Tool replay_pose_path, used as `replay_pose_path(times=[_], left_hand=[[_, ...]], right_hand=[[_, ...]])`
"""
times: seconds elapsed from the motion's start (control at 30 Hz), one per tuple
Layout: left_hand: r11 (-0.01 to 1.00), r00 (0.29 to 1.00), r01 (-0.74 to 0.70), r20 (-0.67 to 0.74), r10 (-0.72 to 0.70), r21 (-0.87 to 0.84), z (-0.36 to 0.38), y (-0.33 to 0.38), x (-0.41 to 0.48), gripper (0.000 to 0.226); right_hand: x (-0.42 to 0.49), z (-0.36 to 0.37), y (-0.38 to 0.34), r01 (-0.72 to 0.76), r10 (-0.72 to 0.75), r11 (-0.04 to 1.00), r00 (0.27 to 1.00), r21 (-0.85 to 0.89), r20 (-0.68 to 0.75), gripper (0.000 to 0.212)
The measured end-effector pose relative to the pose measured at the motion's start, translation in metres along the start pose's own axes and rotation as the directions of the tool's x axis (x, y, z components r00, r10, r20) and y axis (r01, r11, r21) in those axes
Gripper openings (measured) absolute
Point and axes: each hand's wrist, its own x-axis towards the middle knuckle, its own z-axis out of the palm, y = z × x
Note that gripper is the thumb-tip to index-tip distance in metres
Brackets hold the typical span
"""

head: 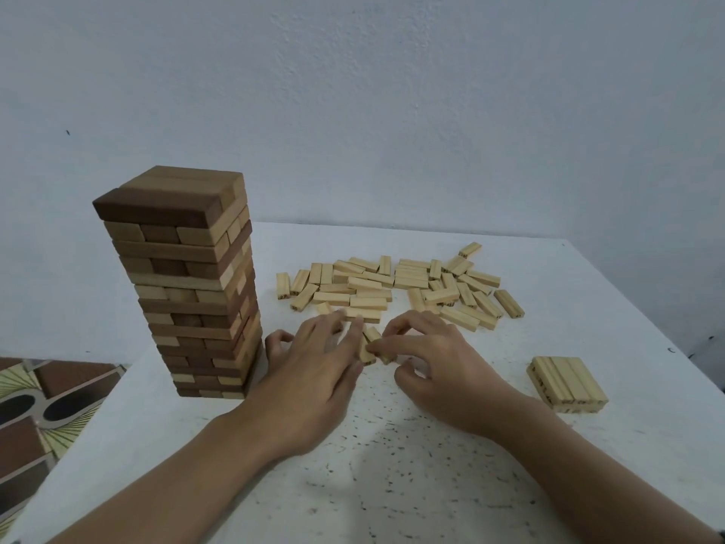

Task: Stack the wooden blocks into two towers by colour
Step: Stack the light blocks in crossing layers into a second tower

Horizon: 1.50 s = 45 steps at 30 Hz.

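Pale blocks (370,349) half-hidden beneath fingers (386,330)

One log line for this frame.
left hand: touching gathered blocks | right hand: pinching them | light stack: started | tall tower: standing

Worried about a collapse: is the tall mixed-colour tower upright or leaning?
Upright: the tower stands on the table, its layers stacked squarely.

Obstacles: tall mixed-colour tower (188,284) just left of the left hand (314,371); loose pale blocks (392,284) strewn directly beyond both hands; low pale stack (567,384) well right of the right hand (439,363). Free room: bare table (392,473) nearer than both hands, and the gap between right hand and stack.
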Motion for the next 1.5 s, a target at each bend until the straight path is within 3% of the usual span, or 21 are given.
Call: replay_pose_path(times=[0.23, 0.5, 0.73, 1.0, 1.37, 1.5], left_hand=[[0.978, 0.965, -0.085, -0.262, 0.033, -0.189, -0.001, 0.002, -0.002, 0.035], [0.938, 0.931, -0.176, -0.36, 0.06, -0.298, 0.001, 0.003, 0.0, 0.019], [0.946, 0.978, -0.031, -0.206, -0.038, -0.321, 0.002, -0.002, 0.001, 0.039], [0.954, 0.985, -0.051, -0.17, 0.001, -0.294, -0.002, 0.0, 0.001, 0.049], [0.943, 0.993, -0.065, -0.117, 0.028, -0.325, -0.004, -0.004, -0.001, 0.055], [0.952, 0.99, -0.102, -0.121, 0.069, -0.29, -0.003, -0.002, -0.001, 0.056]], right_hand=[[0.0, 0.0, 0.002, -0.013, 0.013, 0.999, 1.0, -0.039, -0.013, 0.042], [0.0, -0.004, 0.004, -0.011, 0.01, 1.0, 0.999, -0.01, -0.031, 0.036], [-0.001, -0.008, 0.005, -0.01, 0.012, 0.998, 0.999, 0.06, -0.033, 0.031], [-0.005, -0.014, 0.003, 0.044, -0.049, 0.996, 0.997, 0.079, 0.066, 0.014], [-0.002, -0.018, 0.004, 0.084, -0.092, 0.991, 0.992, 0.101, 0.087, 0.016], [-0.003, -0.018, 0.008, 0.099, -0.109, 0.989, 0.991, 0.114, 0.082, 0.028]])
